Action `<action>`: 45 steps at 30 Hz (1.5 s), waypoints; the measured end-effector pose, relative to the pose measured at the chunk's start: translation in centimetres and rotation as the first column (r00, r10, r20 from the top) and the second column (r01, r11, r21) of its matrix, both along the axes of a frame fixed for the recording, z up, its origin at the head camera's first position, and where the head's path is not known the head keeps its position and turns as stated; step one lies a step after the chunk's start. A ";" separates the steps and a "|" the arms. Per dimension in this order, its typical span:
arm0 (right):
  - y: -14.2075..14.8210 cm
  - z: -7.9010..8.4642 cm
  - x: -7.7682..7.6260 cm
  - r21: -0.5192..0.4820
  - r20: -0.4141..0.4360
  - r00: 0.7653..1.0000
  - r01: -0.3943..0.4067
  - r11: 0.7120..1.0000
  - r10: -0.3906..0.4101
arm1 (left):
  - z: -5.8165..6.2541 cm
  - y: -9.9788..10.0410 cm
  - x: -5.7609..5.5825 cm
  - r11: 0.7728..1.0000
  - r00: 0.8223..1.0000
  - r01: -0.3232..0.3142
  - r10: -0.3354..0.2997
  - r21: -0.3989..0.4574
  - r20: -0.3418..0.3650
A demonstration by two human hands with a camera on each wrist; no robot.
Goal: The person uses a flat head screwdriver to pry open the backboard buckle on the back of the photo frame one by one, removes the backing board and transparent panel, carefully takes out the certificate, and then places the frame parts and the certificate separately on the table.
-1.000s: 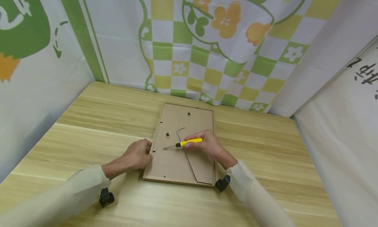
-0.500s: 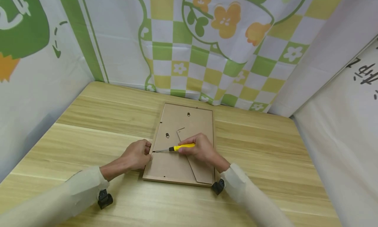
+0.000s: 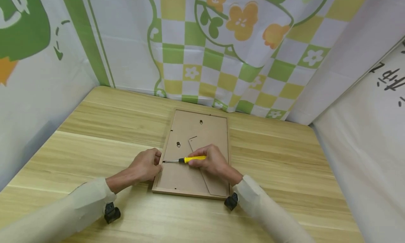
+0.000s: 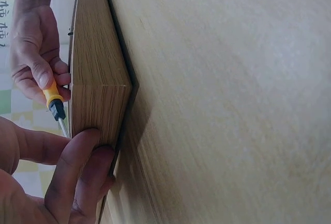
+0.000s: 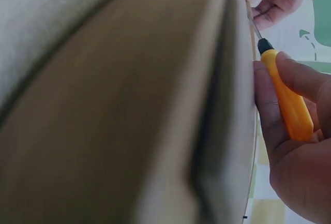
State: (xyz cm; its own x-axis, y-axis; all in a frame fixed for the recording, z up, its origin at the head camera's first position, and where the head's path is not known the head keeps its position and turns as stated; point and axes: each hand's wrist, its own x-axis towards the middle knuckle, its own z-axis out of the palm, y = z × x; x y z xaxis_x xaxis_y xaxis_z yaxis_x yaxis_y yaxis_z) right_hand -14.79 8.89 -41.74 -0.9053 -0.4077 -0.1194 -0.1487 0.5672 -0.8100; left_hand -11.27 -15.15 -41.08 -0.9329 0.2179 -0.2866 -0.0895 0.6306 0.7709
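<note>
A wooden picture frame [image 3: 172, 179] lies face down, its brown backing board [image 3: 186, 123] upward. My left hand [image 3: 145, 165] grips the frame's left edge; in the left wrist view its fingers [image 4: 72, 167] lie against the wooden side. In my right hand [image 3: 212, 162] is a screwdriver with a yellow handle [image 3: 194, 159], pinched between thumb and fingers, as the right wrist view also shows. The screwdriver's metal shaft [image 3: 172, 161] lies low across the backing, pointing left. Its tip is right at a small black tab [image 3: 164, 161] on the frame's left inner edge, close to my left fingers.
Two dark hanging rings [image 3: 200, 122] and a folded stand leg [image 3: 215, 186] are on the backing. More black tabs [image 3: 172, 130] line the frame's edges. The wooden table [image 3: 104, 130] meets a patterned curtain [image 3: 218, 70] at the back.
My right hand has moved left with the screwdriver, bringing its tip from over the backing to the tab at the left edge. My left hand keeps its grip on the frame.
</note>
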 end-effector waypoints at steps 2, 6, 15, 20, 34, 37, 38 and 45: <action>0.0 -0.2 0.1 -0.030 0.012 1.000 0.005 1.000 -0.004 | 0.0 0.0 0.0 1.000 1.000 0.006 -0.006 -0.004 -0.006; -0.2 -0.7 0.3 -0.092 0.011 1.000 0.023 0.995 -0.022 | 0.0 -0.2 0.0 1.000 1.000 0.012 -0.012 -0.014 -0.009; -1.6 -1.0 0.8 -0.347 -0.062 0.993 0.071 0.935 -0.098 | 0.0 -0.2 0.1 1.000 1.000 0.009 -0.009 0.000 0.004; -3.6 0.1 1.8 -0.408 -0.120 0.985 0.068 0.911 -0.127 | 0.1 -0.2 -0.1 1.000 1.000 0.016 -0.016 -0.004 -0.003; -8.0 2.7 4.7 -0.159 -0.436 0.893 0.045 0.986 -0.111 | 0.1 -0.6 -0.3 0.990 0.992 0.078 -0.089 -0.118 -0.093; -7.5 2.8 4.3 -0.159 -0.401 0.910 0.039 0.987 -0.100 | 0.1 -0.6 -0.3 0.992 0.993 0.076 -0.084 -0.102 -0.079; -7.3 2.9 4.1 -0.158 -0.385 0.918 0.038 0.987 -0.097 | 0.0 -0.6 -0.3 0.993 0.994 0.073 -0.080 -0.095 -0.070; -4.3 2.3 1.8 -0.165 -0.183 0.981 0.030 0.986 -0.061 | -0.3 -0.4 -0.3 0.997 0.997 0.059 -0.061 -0.057 -0.040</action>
State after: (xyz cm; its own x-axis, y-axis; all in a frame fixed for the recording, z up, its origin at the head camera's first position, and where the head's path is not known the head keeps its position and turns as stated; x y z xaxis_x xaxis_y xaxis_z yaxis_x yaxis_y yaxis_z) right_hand -13.01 4.58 -39.41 -0.9233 -0.3656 0.1177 -0.2833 0.4412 -0.8515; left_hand -11.62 -15.52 -41.35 -0.9301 0.2587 -0.2607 -0.0186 0.6756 0.7370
